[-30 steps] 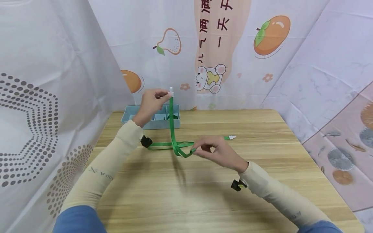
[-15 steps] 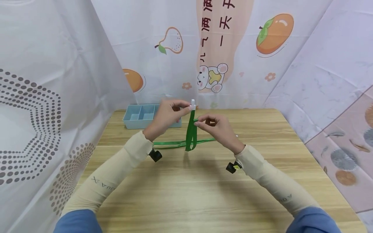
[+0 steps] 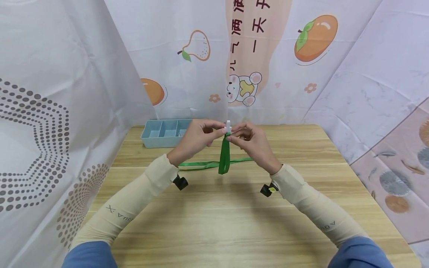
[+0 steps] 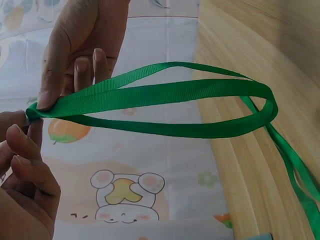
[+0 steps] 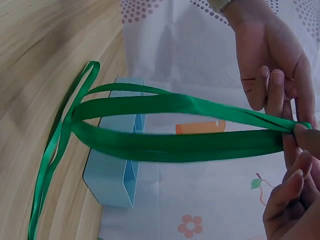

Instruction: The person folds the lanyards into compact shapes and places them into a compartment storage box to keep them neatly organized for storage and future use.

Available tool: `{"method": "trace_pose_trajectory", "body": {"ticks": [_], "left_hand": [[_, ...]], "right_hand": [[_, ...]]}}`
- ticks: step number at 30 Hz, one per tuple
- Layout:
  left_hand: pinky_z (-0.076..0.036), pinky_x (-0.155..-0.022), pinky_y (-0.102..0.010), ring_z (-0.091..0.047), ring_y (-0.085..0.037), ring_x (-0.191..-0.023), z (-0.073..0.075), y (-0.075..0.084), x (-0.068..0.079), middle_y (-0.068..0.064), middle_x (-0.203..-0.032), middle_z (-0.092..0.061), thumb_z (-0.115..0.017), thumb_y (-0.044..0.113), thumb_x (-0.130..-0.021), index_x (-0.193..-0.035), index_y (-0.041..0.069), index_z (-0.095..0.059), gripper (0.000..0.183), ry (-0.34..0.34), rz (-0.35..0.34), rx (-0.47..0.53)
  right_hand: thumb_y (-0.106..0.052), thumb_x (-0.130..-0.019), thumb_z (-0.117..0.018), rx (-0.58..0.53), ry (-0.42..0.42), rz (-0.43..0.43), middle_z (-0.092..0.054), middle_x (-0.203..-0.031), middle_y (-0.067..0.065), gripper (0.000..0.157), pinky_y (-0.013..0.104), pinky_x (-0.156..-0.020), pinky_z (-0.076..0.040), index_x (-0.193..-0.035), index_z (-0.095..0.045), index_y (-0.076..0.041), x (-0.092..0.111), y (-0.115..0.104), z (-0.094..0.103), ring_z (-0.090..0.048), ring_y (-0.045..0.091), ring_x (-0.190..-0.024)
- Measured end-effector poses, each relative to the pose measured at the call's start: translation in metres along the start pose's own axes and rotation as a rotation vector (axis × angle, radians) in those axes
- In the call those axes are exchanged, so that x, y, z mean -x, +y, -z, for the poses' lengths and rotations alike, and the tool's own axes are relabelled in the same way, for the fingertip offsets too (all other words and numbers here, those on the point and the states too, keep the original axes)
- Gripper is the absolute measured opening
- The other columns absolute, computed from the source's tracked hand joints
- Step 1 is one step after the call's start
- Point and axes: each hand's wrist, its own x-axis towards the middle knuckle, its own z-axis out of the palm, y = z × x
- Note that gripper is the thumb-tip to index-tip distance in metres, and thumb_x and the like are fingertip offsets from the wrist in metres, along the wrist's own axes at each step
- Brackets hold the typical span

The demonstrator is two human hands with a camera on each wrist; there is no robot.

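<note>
Two hands meet at the top of a hanging green loop

The left hand (image 3: 197, 137) pinches a white clip (image 3: 228, 127) between thumb and finger, the clip standing upright. Close beside it, the right hand (image 3: 252, 143) pinches the green ribbon (image 3: 225, 158) just below the clip. The ribbon hangs from the fingertips in a long, narrow loop, above the far half of the wooden table (image 3: 214, 219). Beyond the loop, more green strips (image 3: 201, 164) lie across the tabletop from left to right. A light blue tray (image 3: 161, 142) with compartments sits at the far left of the table, its right part hidden behind the left hand. A white printed curtain (image 3: 191, 87) hangs at the far side.
</note>
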Motion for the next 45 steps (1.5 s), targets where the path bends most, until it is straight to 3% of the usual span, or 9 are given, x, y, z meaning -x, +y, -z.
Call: {"method": "trace_pose_trajectory", "body": {"ticks": [3,7,11,16,23,30,36,38,45], "left_hand": [[-0.045,-0.054,-0.037,-0.047,-0.025,-0.056,-0.001,0.0,0.001,-0.002,-0.094,-0.073,-0.075,0.036,-0.096,-0.109,0.025,-0.081,0.018,-0.011,-0.01,-0.007],[-0.045,-0.053,-0.037,-0.048,-0.025,-0.057,-0.003,0.001,0.001,0.004,-0.106,-0.075,-0.076,0.036,-0.096,-0.108,0.024,-0.08,0.018,-0.005,-0.014,0.003],[-0.042,-0.052,-0.033,-0.049,-0.026,-0.059,-0.004,-0.004,0.004,-0.002,-0.092,-0.072,-0.077,0.041,-0.094,-0.105,0.021,-0.074,0.022,0.028,0.004,0.022],[-0.039,-0.051,-0.032,-0.046,-0.032,-0.056,-0.008,-0.03,0.017,-0.009,-0.081,-0.062,-0.07,0.046,-0.098,-0.105,0.018,-0.073,0.029,0.028,0.064,0.013],[-0.041,-0.052,-0.03,-0.048,-0.021,-0.057,-0.022,-0.067,0.035,-0.002,-0.106,-0.07,-0.073,0.036,-0.098,-0.112,0.018,-0.074,0.023,-0.063,0.151,0.04],[-0.041,-0.051,-0.029,-0.048,-0.017,-0.055,-0.037,-0.087,0.052,-0.003,-0.091,-0.072,-0.08,0.026,-0.093,-0.102,0.014,-0.075,0.015,-0.07,0.155,0.023],[-0.041,-0.053,-0.029,-0.05,-0.017,-0.055,-0.044,-0.097,0.064,-0.003,-0.075,-0.064,-0.085,0.035,-0.086,-0.092,0.02,-0.076,0.019,-0.076,0.123,-0.019],[-0.041,-0.053,-0.029,-0.051,-0.019,-0.056,-0.044,-0.099,0.066,-0.004,-0.071,-0.061,-0.083,0.037,-0.088,-0.096,0.023,-0.078,0.017,-0.089,0.113,-0.033],[-0.045,-0.047,-0.039,-0.054,-0.044,-0.056,-0.044,-0.101,0.067,-0.004,-0.097,-0.073,-0.052,0.026,-0.11,-0.134,0.015,-0.064,0.029,-0.156,0.057,0.06]], "right_hand": [[-0.007,-0.096,-0.075,0.0,-0.002,-0.003,-0.074,-0.093,0.011,0.021,0.024,-0.056,-0.041,-0.116,-0.07,-0.004,0.002,-0.011,-0.001,-0.052,0.015,-0.064],[-0.009,-0.098,-0.072,0.043,0.001,0.02,-0.065,-0.082,0.013,0.012,0.025,-0.053,-0.036,-0.105,-0.077,-0.001,0.006,-0.028,-0.002,-0.044,0.015,-0.06],[-0.01,-0.098,-0.072,0.054,0.017,0.019,-0.064,-0.083,0.009,0.012,0.025,-0.056,-0.035,-0.104,-0.077,-0.001,0.004,-0.024,0.0,-0.042,0.015,-0.062],[-0.012,-0.097,-0.074,0.049,0.037,0.009,-0.065,-0.087,0.009,0.013,0.024,-0.057,-0.035,-0.107,-0.077,-0.004,-0.002,-0.008,0.004,-0.042,0.015,-0.064],[-0.018,-0.096,-0.076,0.028,0.053,0.071,-0.057,-0.076,0.014,0.011,0.026,-0.055,-0.034,-0.102,-0.078,-0.009,-0.005,-0.006,0.009,-0.041,0.018,-0.062],[-0.026,-0.096,-0.077,0.03,0.084,0.074,-0.061,-0.08,0.012,0.015,0.027,-0.057,-0.034,-0.1,-0.077,-0.012,-0.007,-0.008,0.011,-0.042,0.019,-0.064],[-0.024,-0.095,-0.078,0.001,0.143,0.084,-0.065,-0.09,0.004,0.015,0.027,-0.059,-0.036,-0.102,-0.076,-0.01,-0.01,-0.01,0.015,-0.045,0.018,-0.067],[-0.022,-0.095,-0.078,-0.012,0.161,0.09,-0.066,-0.091,0.003,0.014,0.027,-0.058,-0.035,-0.102,-0.075,-0.009,-0.012,-0.01,0.017,-0.045,0.017,-0.067],[-0.017,-0.095,-0.078,-0.037,0.18,0.107,-0.068,-0.092,0.003,0.014,0.026,-0.054,-0.035,-0.102,-0.075,-0.005,-0.015,-0.012,0.02,-0.045,0.017,-0.065]]}}
